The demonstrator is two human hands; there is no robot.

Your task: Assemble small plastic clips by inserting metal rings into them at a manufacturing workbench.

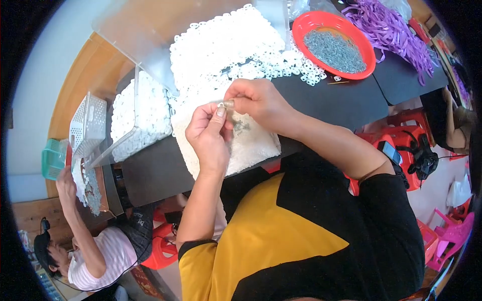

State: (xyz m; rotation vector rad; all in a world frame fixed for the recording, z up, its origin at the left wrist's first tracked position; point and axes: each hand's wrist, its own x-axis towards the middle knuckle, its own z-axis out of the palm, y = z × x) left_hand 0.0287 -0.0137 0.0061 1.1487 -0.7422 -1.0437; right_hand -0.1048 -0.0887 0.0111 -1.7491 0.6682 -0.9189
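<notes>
Above a cream fluffy cloth [256, 146], my two hands meet at the fingertips. Between the thumb and finger of my left hand [208, 138] is a small white plastic piece [220, 105], mostly hidden by the fingers. My right hand [263, 104] is closed in a pinch against that piece; whatever else it grips is too small to make out. A few small metal pieces [242, 125] lie on the cloth just under my hands. Right behind them spreads a large heap of white plastic pieces [226, 45], each with a hole.
A red bowl [369, 62] of small metal parts stands far right, near purple ribbons [389, 30]. A clear bin [143, 108] of white pieces and a white perforated basket [90, 123] stand left. Another person [95, 251] works at lower left. Red stools [391, 145] stand right.
</notes>
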